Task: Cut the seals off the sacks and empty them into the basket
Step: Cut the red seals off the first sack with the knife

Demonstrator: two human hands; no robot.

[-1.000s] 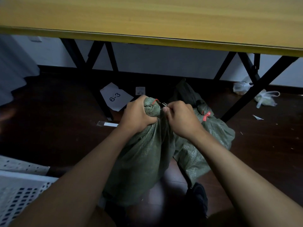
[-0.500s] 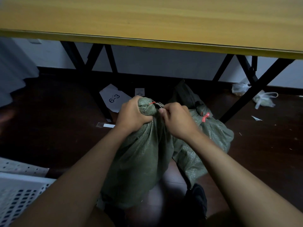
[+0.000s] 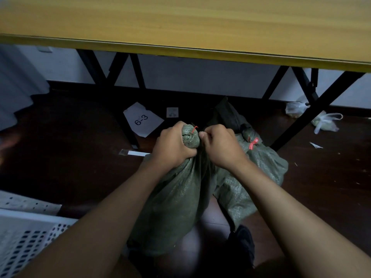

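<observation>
A green woven sack (image 3: 176,207) stands upright on the dark floor in front of me. My left hand (image 3: 172,145) is clenched round its gathered neck, just below a red seal (image 3: 194,129) that sticks out at the top. My right hand (image 3: 220,147) is closed tight against the neck from the right, thumb at the seal; a small dark tool tip shows there, the rest hidden in the fist. A second green sack (image 3: 267,163) lies behind on the right, tied with its own red seal (image 3: 253,143). The white perforated basket (image 3: 24,237) sits at the lower left.
A yellow-topped table (image 3: 180,23) overhangs the scene, with black legs (image 3: 313,115) to the right and left of the sacks. A paper marked 6-3 (image 3: 142,119) and white plastic bags (image 3: 325,122) lie on the floor. A dark bag (image 3: 226,113) sits behind the sacks.
Both hands have stayed on the sack's neck. The right hand has shifted slightly at the seal, and the red tip now stands up more plainly above the left hand.
</observation>
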